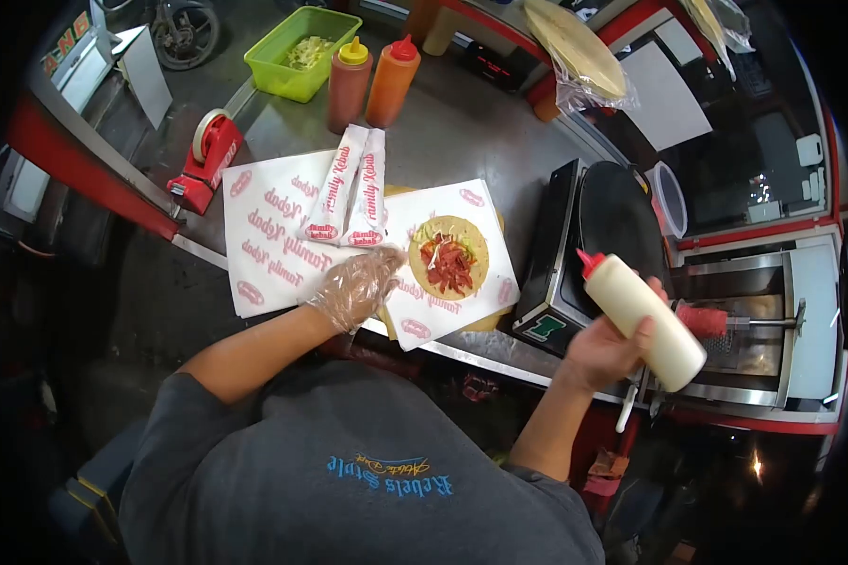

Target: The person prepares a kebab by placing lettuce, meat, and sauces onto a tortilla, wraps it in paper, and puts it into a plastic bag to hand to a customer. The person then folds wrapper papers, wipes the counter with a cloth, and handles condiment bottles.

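Hands apart: the right hand [611, 350] is wrapped around a sauce bottle [645, 320], nozzle tilted upward; the gloved left hand [356, 282] sits by the edge of a paper sheet [426, 203], its grip unclear. Between them, a flatbread [479, 252] lies open on that sheet under its filling [448, 268]. Light, steady squeezing low over the filling would likely spread sauce evenly. Wrapped rolls [334, 193] beyond read "Family Kebab"; the shirt [349, 499], "Rebels Style".
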A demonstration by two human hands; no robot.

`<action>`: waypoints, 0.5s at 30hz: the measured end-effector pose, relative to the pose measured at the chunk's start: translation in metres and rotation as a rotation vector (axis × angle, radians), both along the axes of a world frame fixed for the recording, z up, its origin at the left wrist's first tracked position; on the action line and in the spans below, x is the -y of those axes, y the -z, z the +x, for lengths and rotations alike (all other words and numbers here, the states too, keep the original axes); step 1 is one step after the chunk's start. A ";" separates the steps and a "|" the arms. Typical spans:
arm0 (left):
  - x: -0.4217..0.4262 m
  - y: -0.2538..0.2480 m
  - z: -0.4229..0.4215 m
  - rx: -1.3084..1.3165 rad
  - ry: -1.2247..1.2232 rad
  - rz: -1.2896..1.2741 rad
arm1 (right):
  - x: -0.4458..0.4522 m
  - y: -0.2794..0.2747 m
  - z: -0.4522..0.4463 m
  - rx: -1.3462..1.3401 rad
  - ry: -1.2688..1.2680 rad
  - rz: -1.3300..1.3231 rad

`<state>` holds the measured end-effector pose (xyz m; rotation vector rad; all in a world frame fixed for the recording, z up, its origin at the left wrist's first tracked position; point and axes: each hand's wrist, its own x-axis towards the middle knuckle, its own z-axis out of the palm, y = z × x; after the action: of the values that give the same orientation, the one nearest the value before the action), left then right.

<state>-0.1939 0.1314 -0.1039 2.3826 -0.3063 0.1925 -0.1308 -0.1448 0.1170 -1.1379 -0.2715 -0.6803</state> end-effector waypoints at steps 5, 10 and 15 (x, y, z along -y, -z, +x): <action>0.005 -0.010 0.017 0.002 -0.067 0.092 | -0.001 0.071 0.005 -0.440 -0.241 -0.263; -0.006 -0.016 0.026 -0.046 0.001 0.084 | -0.021 0.072 0.012 -0.342 -0.204 -0.359; -0.005 -0.029 0.008 -0.132 -0.058 0.185 | -0.018 0.053 0.029 -0.354 -0.156 -0.284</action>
<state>-0.1855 0.1367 -0.0751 2.5746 -0.2001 0.0342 -0.1019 -0.1266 0.0635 -1.4681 -0.1552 -0.2989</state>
